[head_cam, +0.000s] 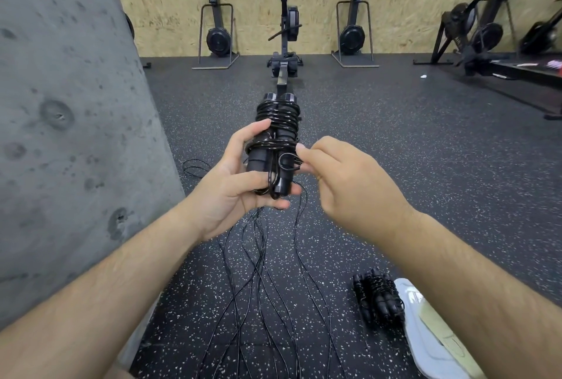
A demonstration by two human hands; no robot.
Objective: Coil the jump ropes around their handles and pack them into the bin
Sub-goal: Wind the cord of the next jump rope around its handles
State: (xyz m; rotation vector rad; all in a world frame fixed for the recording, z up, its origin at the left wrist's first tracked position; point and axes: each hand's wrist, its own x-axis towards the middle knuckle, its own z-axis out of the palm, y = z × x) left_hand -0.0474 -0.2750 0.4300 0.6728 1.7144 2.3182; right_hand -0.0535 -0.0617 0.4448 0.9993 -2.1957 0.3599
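My left hand (240, 180) grips a pair of black jump-rope handles (275, 141) held side by side, upright and tilted away from me. Thin black rope is wound round their upper and middle parts in many turns. My right hand (340, 174) pinches a small loop of that rope (287, 161) at the right side of the handles. Several loose black ropes (264, 287) trail from the handles down across the floor toward me. A coiled jump-rope bundle (378, 298) lies on the floor at lower right. No bin is in view.
A grey concrete pillar (67, 123) stands close on the left. My white shoe (431, 333) is beside the coiled bundle. A rowing machine (284, 53) runs straight ahead, with ski machines (217, 34) and more equipment along the plywood wall.
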